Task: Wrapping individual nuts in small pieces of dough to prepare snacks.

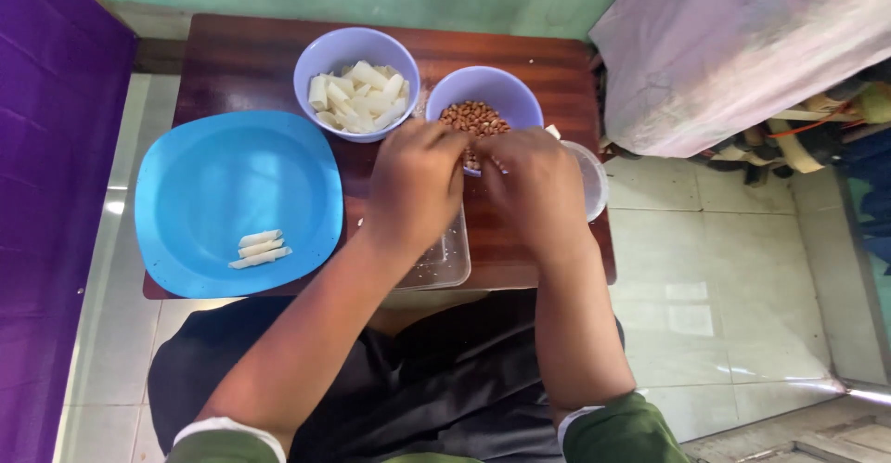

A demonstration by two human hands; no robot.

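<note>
Wooden table (251, 64) on tiled floor (724, 268); both hands (413, 180) (534, 185) pinch together, contents unclear, just below the peanut bowl (483, 96); white sticks bowl (353, 55) up-left, plate (213, 185) left.

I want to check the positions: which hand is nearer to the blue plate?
Left. The left hand is just right of the blue plate, over a clear tray; the right hand is farther right, by the bowl of peanuts.

No packages, labels, signs or screens

Nothing of that kind showed anywhere in the view from the head camera: no box, bag or wrapper, no sticker or printed tag, no sign on the walls, and no display of any sort.
</note>
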